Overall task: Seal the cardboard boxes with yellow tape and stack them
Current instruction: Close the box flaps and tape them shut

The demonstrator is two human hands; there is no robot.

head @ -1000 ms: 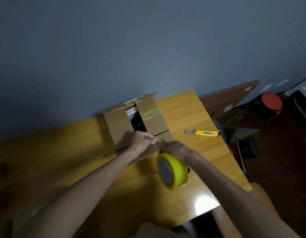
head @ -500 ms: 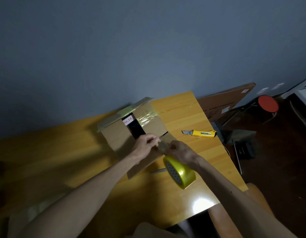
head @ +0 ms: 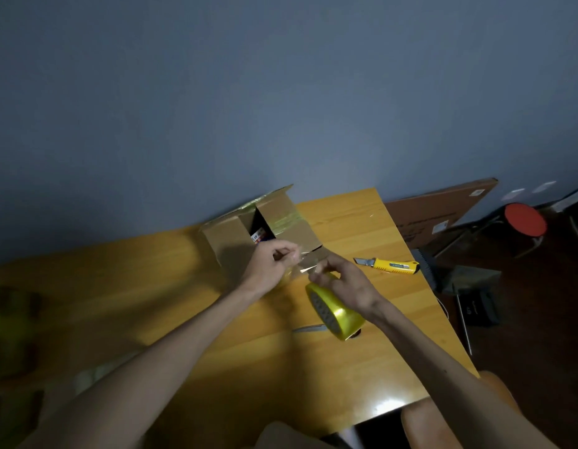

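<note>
I count one cardboard box (head: 231,243), at the far edge of the desk (head: 158,286) against the grey-blue wall (head: 281,92). Its top flaps stand open, and the right flap carries a band of shiny tape. The inside is dark. A white label with red print shows there, but I cannot tell what it belongs to.

Just on the near side of the box, both hands meet above the desk. The left hand (head: 271,267) pinches the free end of a tape strip (head: 305,266) between thumb and fingers. The right hand (head: 346,285) grips the one yellow tape roll (head: 338,314), which hangs under its palm, clear of the wood.

To the right lies one yellow utility knife (head: 389,265), flat on the desk and well apart from the roll. The desk is glossy wood with a bright glare near its near right corner.

Beyond its right edge, a flat brown board (head: 436,210) leans on the wall. One red-topped stool (head: 525,219) stands on the dark floor (head: 540,351).
</note>
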